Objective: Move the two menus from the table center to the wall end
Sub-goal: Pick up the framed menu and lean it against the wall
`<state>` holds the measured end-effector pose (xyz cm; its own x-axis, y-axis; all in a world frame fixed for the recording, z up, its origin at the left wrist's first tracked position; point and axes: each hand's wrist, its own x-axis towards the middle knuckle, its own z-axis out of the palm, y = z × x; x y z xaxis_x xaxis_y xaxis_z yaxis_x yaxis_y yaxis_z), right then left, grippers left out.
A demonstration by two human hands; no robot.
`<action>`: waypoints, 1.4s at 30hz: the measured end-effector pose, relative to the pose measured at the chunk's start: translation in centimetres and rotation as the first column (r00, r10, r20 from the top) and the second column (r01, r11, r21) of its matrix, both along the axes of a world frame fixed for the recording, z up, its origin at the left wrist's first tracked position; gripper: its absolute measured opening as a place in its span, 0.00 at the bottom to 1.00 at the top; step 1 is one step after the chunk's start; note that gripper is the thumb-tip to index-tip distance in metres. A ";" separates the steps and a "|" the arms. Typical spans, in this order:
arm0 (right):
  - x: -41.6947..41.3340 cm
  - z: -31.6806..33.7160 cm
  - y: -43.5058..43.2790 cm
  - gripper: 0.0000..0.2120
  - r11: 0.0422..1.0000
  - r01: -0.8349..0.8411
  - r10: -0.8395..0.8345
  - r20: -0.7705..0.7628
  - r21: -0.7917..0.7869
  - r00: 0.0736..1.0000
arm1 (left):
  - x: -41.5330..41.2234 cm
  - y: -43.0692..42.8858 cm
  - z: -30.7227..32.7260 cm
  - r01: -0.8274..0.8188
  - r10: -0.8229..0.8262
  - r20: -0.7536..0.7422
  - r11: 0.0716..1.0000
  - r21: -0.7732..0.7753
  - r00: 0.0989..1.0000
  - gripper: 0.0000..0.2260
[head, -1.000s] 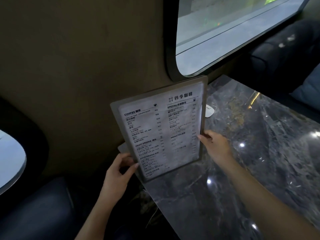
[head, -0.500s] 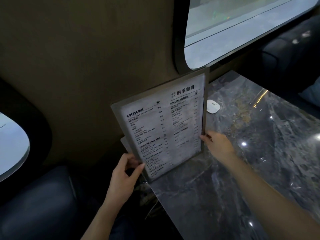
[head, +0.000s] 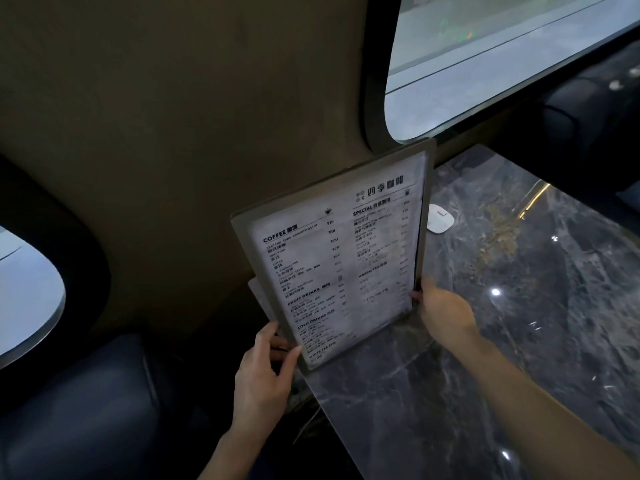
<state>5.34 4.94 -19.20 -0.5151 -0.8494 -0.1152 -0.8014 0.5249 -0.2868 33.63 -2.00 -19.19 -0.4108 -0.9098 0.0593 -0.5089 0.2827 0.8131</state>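
Note:
A grey-framed menu (head: 339, 258) with white printed pages stands upright on its lower edge at the wall end of the dark marble table (head: 485, 341). A second menu (head: 258, 296) is right behind it, with only a sliver of its left edge showing. My left hand (head: 265, 372) pinches the lower left corner of the front menu, thumb on its face. My right hand (head: 443, 313) grips its lower right edge. Both menus lean close to the brown wall (head: 207, 133).
A small white puck-like device (head: 439, 219) lies on the table just right of the menus, by the wall. Dark cushioned seats (head: 69, 410) flank the table on the left and far right. A rounded window (head: 485, 64) sits above the table end.
The menus stay held upright in both hands and sit slightly closer to the wall. The camera has shifted, so more of the white device shows.

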 end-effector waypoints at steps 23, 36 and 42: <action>0.8 -0.6 -9.8 0.11 0.997 -0.069 0.070 -0.038 0.030 0.997 | 0.3 -9.7 -0.1 -0.210 0.205 0.079 0.975 0.066 0.976 0.23; 0.0 -0.4 -11.7 0.11 0.996 -0.072 0.073 0.012 -0.050 0.997 | -1.0 -9.4 0.0 -0.267 0.262 0.105 0.963 0.042 0.959 0.22; 0.5 0.0 -10.6 0.15 0.997 -0.045 0.048 0.046 -0.054 0.998 | -1.1 -9.1 0.4 -0.271 0.266 0.093 0.961 0.045 0.959 0.21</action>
